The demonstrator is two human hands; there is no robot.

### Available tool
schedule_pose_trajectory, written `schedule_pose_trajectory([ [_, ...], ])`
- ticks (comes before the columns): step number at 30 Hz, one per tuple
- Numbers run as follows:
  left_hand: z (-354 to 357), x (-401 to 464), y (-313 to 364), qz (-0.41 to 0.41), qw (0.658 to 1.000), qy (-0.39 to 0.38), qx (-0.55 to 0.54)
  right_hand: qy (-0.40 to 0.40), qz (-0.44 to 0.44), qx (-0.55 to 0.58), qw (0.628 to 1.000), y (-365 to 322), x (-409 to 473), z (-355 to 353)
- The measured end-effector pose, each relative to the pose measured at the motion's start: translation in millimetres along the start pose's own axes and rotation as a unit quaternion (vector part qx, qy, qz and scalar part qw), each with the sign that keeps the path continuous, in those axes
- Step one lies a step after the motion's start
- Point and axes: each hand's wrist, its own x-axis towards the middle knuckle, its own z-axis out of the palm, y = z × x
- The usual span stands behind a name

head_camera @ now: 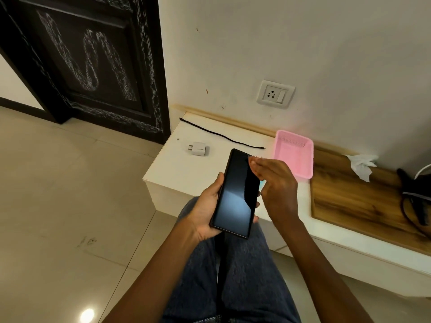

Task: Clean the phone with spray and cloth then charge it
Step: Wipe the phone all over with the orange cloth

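Nearest are the person's knees in blue jeans (245, 264), with both forearms reaching forward over them. The left hand (207, 210) grips the phone (235, 194) from below and from its left edge, thumb along that side and fingers (256, 219) curled round the far edge. The phone is held in the air above the lap and just in front of the low white surface (177, 166); its dark screen faces up, its long axis runs away from the person and leans a little to the right, the top end pointing toward the wall. The right hand (275, 183) is beside the phone's upper right edge, blurred; its fingers lie fairly straight and together over the screen's top corner, and whether they hold anything cannot be told. Beyond, on the surface, lie a white charger plug (198, 148) and a black cable (221, 135) stretched out nearly straight. To the right sits a pink basket (294, 152), then a wooden panel (349, 197) with a crumpled white cloth (361, 165). On the wall above is a socket (275, 94).
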Motion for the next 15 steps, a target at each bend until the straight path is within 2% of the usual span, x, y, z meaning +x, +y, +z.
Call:
schedule_pose_trajectory([
  [9,-3.1,1.2,6.7,-0.008,0.999,0.038,0.018,-0.016,-0.049,0.019,0.998,-37.1,-81.2,1.7],
  [12,1.6,1.2,5.5,-0.015,0.999,0.021,0.018,-0.034,-0.062,0.022,0.997,-29.3,-77.0,-6.2],
  [15,8.4,1.5,7.5,-0.016,1.000,0.001,0.018,-0.021,-0.038,0.003,0.999,-15.8,-52.0,-12.2],
])
